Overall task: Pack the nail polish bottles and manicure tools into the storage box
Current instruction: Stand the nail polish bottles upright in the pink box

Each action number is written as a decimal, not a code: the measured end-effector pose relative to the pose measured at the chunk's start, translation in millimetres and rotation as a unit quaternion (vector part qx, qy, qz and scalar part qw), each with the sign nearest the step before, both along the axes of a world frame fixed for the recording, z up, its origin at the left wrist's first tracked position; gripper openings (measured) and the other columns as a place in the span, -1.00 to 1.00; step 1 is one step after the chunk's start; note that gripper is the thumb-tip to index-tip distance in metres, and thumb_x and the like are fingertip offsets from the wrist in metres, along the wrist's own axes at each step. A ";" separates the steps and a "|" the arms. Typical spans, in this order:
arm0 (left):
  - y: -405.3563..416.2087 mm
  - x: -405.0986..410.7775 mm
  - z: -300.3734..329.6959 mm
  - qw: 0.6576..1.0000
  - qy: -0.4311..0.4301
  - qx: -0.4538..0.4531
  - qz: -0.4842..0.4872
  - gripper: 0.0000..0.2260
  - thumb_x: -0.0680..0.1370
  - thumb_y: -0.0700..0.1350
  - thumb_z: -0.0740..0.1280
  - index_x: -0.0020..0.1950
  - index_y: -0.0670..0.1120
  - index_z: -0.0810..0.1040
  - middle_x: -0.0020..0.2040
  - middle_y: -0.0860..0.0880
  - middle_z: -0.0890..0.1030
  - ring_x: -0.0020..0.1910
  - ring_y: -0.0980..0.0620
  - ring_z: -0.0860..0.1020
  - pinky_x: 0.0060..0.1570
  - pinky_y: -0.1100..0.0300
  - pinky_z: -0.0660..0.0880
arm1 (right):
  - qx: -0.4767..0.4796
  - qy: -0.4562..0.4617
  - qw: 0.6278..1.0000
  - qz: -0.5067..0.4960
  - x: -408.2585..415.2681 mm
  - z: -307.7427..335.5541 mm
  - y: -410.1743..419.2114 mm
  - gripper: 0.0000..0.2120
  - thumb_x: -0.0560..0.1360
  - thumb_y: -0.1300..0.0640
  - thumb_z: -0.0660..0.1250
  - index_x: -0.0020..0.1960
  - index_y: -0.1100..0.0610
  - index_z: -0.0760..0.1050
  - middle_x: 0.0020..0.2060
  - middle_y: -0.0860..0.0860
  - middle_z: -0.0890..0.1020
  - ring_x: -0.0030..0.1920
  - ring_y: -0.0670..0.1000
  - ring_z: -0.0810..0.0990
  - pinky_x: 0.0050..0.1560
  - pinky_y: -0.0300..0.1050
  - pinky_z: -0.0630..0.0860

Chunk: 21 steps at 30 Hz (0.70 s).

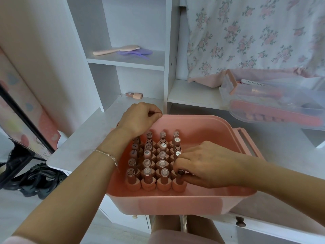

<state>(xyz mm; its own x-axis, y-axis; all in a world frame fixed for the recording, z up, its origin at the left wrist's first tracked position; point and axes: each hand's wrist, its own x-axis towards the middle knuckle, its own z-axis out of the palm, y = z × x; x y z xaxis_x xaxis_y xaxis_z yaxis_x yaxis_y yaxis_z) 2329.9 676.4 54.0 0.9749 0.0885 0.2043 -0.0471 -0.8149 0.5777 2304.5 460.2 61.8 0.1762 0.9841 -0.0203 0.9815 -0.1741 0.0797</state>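
We are in the middle of filling the pink storage box [184, 199] with nail polish bottles [154, 161], which stand upright in neat rows on its left side. Our right hand [207, 164] reaches in from the right, and its grip is clamped on the cap of one bottle [180, 178] at the near right corner of the rows; the fingers curl round the cap, and the bottle's round base sits low, touching or nearly touching the box floor, we cannot tell which. Our left hand [140, 118] rests at the far left rim of the box with its fingers curled; whether it grips the rim or only leans on it we cannot tell.

We judge this step to be the seating of that bottle beside its neighbours. The next move calls for letting it stand straight and loosing the grip without knocking the close-packed row.

One more bottle [134, 95] lies on its side on the surface at the far left, well apart from the box. The tools lie in a clear tray [274, 103] at the far right, still to be packed
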 end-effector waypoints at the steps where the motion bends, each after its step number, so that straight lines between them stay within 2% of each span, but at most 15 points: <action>1: 0.0 -0.1 0.1 1.000 0.000 0.000 0.000 -0.84 0.54 -0.10 0.27 -0.02 0.00 0.65 0.00 0.03 0.66 0.03 0.02 0.56 0.12 0.04 0.48 | -0.001 -0.001 1.000 0.000 0.0 -0.1 0.0 -0.84 0.51 0.02 0.23 -0.05 0.10 0.47 -0.25 -0.04 0.57 -0.27 -0.04 0.50 -0.41 -0.18 0.36; 7: -0.5 -0.8 0.6 1.000 0.004 -0.003 0.001 -0.84 0.55 -0.10 0.27 0.00 0.00 0.65 0.01 0.03 0.66 0.04 0.01 0.56 0.13 0.01 0.48 | 0.005 0.013 1.000 -0.002 0.2 -0.3 -2.4 -0.86 0.49 0.02 0.28 -0.06 0.09 0.48 -0.27 -0.04 0.58 -0.29 -0.05 0.51 -0.41 -0.20 0.37; 14: -0.7 -1.2 0.5 1.000 0.005 -0.002 0.002 -0.84 0.55 -0.09 0.27 0.00 0.00 0.65 0.01 0.03 0.66 0.04 0.01 0.56 0.13 0.02 0.48 | 0.018 0.066 0.997 -0.029 2.4 -4.5 -4.1 -0.81 0.51 -0.03 0.23 0.05 0.04 0.45 -0.17 -0.05 0.58 -0.19 -0.06 0.49 -0.30 -0.19 0.34; 19: -0.4 -1.0 0.2 1.000 0.002 -0.003 0.001 -0.84 0.54 -0.09 0.27 0.00 0.00 0.65 0.01 0.03 0.66 0.04 0.02 0.56 0.13 0.02 0.48 | 0.025 0.083 0.995 -0.041 4.4 -2.4 -7.0 -0.79 0.48 -0.01 0.25 0.09 0.02 0.45 -0.26 -0.10 0.50 -0.28 -0.13 0.34 -0.36 -0.27 0.23; 21: -0.4 -0.7 -0.2 1.000 0.002 -0.004 0.001 -0.84 0.54 -0.09 0.27 0.00 0.00 0.65 0.01 0.03 0.66 0.04 0.02 0.56 0.12 0.02 0.48 | 0.028 0.086 0.995 -0.048 4.7 -0.2 -8.0 -0.79 0.47 -0.01 0.27 0.08 0.02 0.47 -0.30 -0.16 0.42 -0.30 -0.15 0.33 -0.34 -0.26 0.27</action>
